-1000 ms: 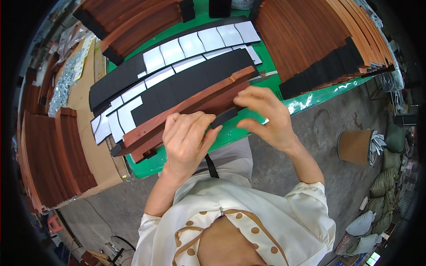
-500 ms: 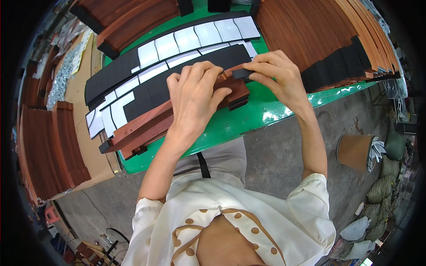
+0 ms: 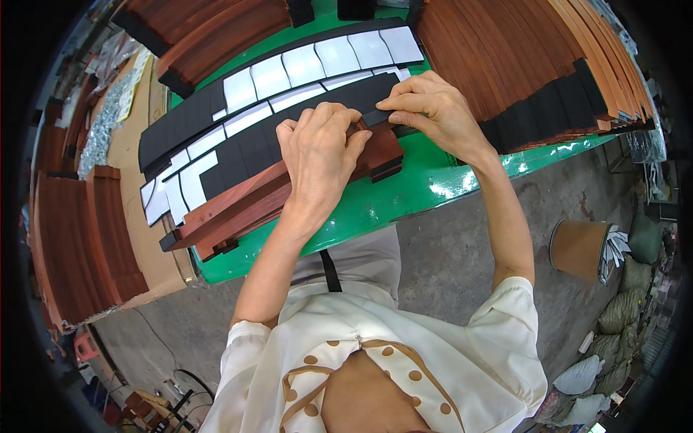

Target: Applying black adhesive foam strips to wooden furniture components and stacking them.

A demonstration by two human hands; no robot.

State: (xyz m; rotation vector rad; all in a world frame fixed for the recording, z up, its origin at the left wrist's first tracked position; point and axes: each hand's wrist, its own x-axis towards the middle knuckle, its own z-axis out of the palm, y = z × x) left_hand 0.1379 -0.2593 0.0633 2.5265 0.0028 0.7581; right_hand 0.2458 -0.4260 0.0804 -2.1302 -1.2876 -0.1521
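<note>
My left hand (image 3: 317, 155) is closed over the far-right end of a reddish-brown wooden piece (image 3: 242, 193), its thumb and forefinger near the tip. Between thumb and fingers, my right hand (image 3: 437, 112) pinches a small flat black pad (image 3: 375, 116). The pad lies against the end of that wooden piece, right beside my left fingertips. The wooden piece's left end carries a black covering (image 3: 170, 240). More wooden pieces (image 3: 381, 160) lie under and in front of it. Behind my hands are rows of black pads (image 3: 249, 148) and white-faced strips (image 3: 303, 65).
Stacked wooden pieces with black ends (image 3: 505, 58) stand at the far right, with more stacks (image 3: 216, 32) at the back. At the left, brown pieces (image 3: 65, 238) rest on cardboard (image 3: 155, 252). A bin (image 3: 577, 245) stands on the floor beyond the green table's edge (image 3: 404, 195).
My right hand has moved left and slightly away from me, bringing the black pad onto the wooden end. My left hand has barely shifted.
</note>
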